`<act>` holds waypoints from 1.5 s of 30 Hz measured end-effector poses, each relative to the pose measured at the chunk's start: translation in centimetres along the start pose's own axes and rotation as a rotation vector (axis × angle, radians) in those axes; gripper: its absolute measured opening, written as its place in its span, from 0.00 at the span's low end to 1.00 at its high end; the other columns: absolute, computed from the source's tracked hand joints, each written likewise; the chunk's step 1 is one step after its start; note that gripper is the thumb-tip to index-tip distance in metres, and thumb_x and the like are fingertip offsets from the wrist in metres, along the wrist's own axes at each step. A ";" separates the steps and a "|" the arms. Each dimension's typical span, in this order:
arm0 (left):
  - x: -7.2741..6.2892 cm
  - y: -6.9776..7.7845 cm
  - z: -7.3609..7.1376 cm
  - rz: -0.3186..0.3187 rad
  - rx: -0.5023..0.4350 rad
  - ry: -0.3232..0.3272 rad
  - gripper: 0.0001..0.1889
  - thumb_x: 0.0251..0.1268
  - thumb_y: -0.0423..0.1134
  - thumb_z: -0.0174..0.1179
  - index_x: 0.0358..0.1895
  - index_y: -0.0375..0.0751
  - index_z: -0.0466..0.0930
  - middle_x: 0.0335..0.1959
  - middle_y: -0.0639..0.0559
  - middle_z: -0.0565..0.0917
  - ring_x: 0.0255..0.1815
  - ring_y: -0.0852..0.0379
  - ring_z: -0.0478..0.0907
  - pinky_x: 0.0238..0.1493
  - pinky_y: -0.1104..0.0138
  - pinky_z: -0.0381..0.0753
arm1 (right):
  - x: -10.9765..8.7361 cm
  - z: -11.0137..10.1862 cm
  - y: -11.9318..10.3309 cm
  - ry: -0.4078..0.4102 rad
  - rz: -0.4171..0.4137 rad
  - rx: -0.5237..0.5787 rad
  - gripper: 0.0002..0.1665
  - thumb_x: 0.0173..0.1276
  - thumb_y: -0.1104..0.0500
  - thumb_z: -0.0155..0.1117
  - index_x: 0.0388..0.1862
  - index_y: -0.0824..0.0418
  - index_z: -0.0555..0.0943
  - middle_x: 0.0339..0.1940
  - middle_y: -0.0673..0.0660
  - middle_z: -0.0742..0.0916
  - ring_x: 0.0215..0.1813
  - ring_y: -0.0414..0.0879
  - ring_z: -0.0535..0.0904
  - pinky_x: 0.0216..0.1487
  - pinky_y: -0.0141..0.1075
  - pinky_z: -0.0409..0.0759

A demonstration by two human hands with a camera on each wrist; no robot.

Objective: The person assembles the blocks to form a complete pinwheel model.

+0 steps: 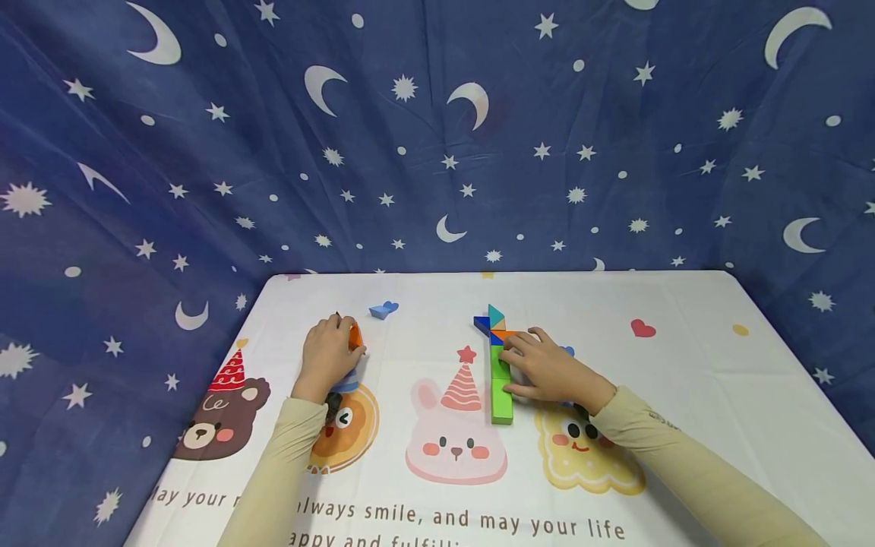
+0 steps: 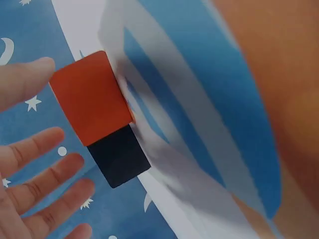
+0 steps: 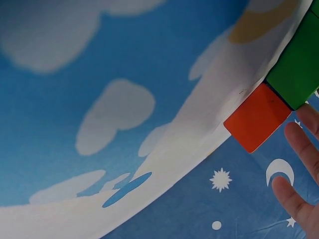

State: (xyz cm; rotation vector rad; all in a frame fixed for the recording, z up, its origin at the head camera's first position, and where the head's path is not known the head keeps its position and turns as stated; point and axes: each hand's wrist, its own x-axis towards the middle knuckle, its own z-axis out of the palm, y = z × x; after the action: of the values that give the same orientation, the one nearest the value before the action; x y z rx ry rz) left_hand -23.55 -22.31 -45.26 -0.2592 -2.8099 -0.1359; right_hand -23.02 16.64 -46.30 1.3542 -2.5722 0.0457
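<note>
My left hand (image 1: 328, 354) is around an orange block (image 2: 92, 97) at the left of the table. A dark block (image 2: 119, 157) stands against the orange one. In the left wrist view the thumb is at the orange block's corner, and the other fingers (image 2: 37, 147) are extended and spread. My right hand (image 1: 543, 368) lies beside a line of two green blocks (image 1: 502, 401), fingertips right at their right side. Above this line, small triangular blocks form a pinwheel-like shape: a teal triangle (image 1: 495, 315), a dark blue triangle (image 1: 481, 325) and an orange triangle (image 1: 503, 334) among them.
A white tablecloth (image 1: 711, 410) with printed cartoon figures and lettering covers the table. Behind it and at the left hangs a dark blue curtain (image 1: 424, 182) with moons and stars. The table's far edge meets the curtain.
</note>
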 end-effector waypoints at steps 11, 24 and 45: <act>0.0 -0.2 0.3 -0.083 0.051 -0.049 0.29 0.50 0.55 0.66 0.42 0.30 0.72 0.37 0.36 0.76 0.41 0.38 0.74 0.48 0.50 0.72 | -0.1 0.0 -0.1 0.006 -0.002 -0.010 0.29 0.61 0.38 0.60 0.51 0.56 0.77 0.49 0.56 0.79 0.56 0.52 0.74 0.58 0.53 0.69; -0.3 -0.1 0.2 -0.066 0.009 -0.055 0.23 0.49 0.52 0.68 0.33 0.33 0.74 0.31 0.40 0.77 0.35 0.41 0.75 0.41 0.53 0.74 | -0.1 -0.1 -0.3 0.019 0.002 0.000 0.28 0.60 0.38 0.61 0.51 0.56 0.77 0.48 0.56 0.79 0.55 0.52 0.73 0.59 0.53 0.69; 0.5 1.8 0.2 0.160 -0.104 -0.121 0.22 0.48 0.51 0.70 0.39 0.39 0.77 0.31 0.48 0.76 0.32 0.52 0.72 0.39 0.59 0.74 | -0.1 -0.2 -0.2 0.012 0.002 0.001 0.28 0.61 0.38 0.60 0.52 0.56 0.76 0.50 0.56 0.79 0.57 0.54 0.74 0.57 0.54 0.71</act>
State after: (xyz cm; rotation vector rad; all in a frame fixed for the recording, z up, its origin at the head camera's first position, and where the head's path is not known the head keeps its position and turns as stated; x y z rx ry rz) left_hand -23.74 -20.48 -45.19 -0.5311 -2.8906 -0.2375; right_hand -22.80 16.67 -46.18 1.3479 -2.5640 0.0548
